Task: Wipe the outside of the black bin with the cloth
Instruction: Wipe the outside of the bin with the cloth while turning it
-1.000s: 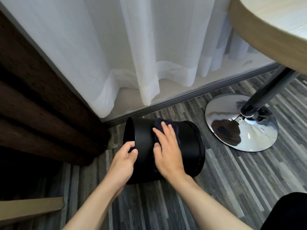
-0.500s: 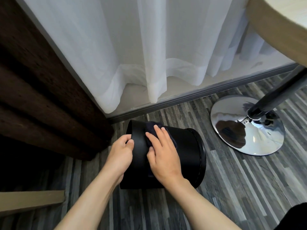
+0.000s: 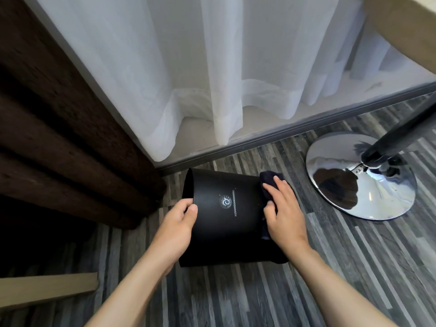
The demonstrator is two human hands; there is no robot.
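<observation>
The black bin [image 3: 224, 232] lies on its side on the floor [image 3: 236, 298], mouth to my left, base to my right, white round logo and print line facing up. My left hand [image 3: 177, 223] grips its rim. The dark cloth [image 3: 267, 181] sits bunched against the base end, pressed flat under my right hand [image 3: 283, 213].

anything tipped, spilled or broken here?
Only the black bin: it lies on its side on the floor, mouth toward the brown curtain. That looks deliberate: the left hand grips its rim while the right hand presses the cloth against its base end. No spill or damage visible.
</observation>
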